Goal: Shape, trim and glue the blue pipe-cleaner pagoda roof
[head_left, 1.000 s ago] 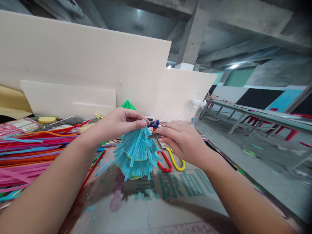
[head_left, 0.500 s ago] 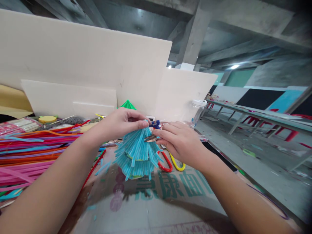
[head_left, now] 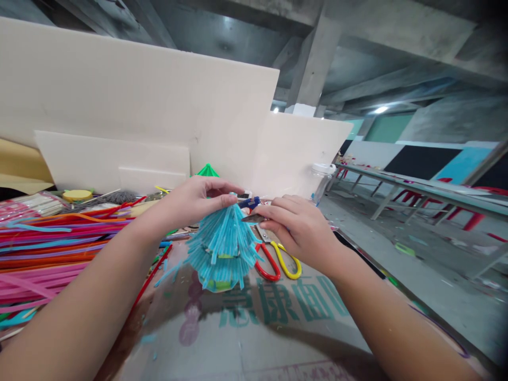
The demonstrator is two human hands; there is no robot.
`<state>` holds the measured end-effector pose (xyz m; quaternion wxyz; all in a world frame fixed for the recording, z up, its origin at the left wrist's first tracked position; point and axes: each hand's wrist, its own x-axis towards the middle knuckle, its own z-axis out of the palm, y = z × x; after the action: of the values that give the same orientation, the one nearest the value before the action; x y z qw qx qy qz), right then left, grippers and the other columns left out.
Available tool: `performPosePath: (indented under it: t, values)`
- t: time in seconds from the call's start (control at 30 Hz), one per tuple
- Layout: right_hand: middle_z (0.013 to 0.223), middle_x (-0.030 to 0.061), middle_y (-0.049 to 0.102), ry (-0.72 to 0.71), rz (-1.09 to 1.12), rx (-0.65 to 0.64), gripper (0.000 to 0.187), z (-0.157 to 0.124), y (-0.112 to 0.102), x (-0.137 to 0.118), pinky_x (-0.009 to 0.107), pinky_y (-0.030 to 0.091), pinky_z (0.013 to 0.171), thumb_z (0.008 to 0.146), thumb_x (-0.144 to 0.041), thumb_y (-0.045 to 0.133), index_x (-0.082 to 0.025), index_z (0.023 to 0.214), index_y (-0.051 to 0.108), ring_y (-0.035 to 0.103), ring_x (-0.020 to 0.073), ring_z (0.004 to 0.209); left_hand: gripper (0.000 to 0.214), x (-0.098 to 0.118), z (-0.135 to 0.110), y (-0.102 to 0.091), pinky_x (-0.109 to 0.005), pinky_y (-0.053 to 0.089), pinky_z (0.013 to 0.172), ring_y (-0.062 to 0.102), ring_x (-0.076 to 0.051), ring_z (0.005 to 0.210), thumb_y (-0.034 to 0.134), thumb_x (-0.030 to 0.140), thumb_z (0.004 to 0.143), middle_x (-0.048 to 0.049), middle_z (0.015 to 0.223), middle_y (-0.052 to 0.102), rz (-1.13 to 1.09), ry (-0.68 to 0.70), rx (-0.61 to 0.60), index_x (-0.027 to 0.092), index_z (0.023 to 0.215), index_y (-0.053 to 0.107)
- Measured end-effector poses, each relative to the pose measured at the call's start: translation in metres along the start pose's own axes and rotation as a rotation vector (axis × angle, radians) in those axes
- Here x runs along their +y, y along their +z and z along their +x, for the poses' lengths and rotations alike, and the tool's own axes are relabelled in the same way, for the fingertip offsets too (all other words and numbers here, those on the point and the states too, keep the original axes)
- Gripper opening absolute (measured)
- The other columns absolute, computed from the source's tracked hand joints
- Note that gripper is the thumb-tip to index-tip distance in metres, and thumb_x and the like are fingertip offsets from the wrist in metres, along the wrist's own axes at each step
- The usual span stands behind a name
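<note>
My left hand (head_left: 194,200) pinches the top of a cone-shaped tree (head_left: 222,247) made of blue straw pieces, holding it just above the printed sheet (head_left: 254,328) on the table. My right hand (head_left: 299,230) is closed beside the tree's top, with a small metal tip (head_left: 251,217) showing at its fingertips and touching the straws. What that tip belongs to is hidden by the fingers. A small blue object (head_left: 250,201) sits right behind the tree's top.
Scissors with one red and one yellow handle (head_left: 278,260) lie under my right hand. A heap of coloured straws (head_left: 51,243) fills the left. White boards (head_left: 151,111) stand behind, with a green cone (head_left: 208,170) and a clear jar (head_left: 321,180). The table edge runs along the right.
The tree has tilted more upright and risen slightly. My right hand has shifted a little up toward its top; my left hand keeps its pinch.
</note>
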<state>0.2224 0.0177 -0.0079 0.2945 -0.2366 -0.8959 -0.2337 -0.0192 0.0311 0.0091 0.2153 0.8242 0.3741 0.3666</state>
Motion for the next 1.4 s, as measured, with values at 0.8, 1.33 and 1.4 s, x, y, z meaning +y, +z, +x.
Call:
performPosePath:
  t: [0.8,1.33,1.4]
  values:
    - [0.097,0.0091,0.068,-0.006,-0.166,-0.067,0.029,-0.003,0.008,-0.004,0.034,0.04,0.074,0.097,-0.033,0.044,-0.017,0.109,0.065,0.06,0.0206,0.085,0.036,-0.004,0.002,-0.002,-0.028,0.045,0.078,0.064,-0.021,0.091,0.051,0.047,0.088,-0.0015,0.096,0.072,0.21,-0.009,0.004,0.019,0.098,0.071]
    - [0.095,0.0114,0.068,0.074,-0.205,-0.119,0.027,-0.002,-0.001,-0.019,0.036,0.043,0.075,0.094,-0.027,0.046,-0.014,0.106,0.066,0.061,0.0236,0.086,0.034,0.0,0.0,-0.003,-0.024,0.042,0.068,0.062,-0.017,0.081,0.05,0.048,0.088,0.0015,0.084,0.07,0.24,-0.019,-0.008,0.02,0.09,0.07]
    - [0.095,0.0115,0.068,0.073,-0.211,-0.117,0.027,-0.002,0.0,-0.019,0.036,0.043,0.075,0.095,-0.027,0.045,-0.014,0.106,0.066,0.061,0.0233,0.088,0.034,0.0,0.001,-0.003,-0.024,0.042,0.068,0.062,-0.018,0.081,0.05,0.048,0.088,0.0013,0.085,0.07,0.245,-0.008,-0.001,0.02,0.09,0.07]
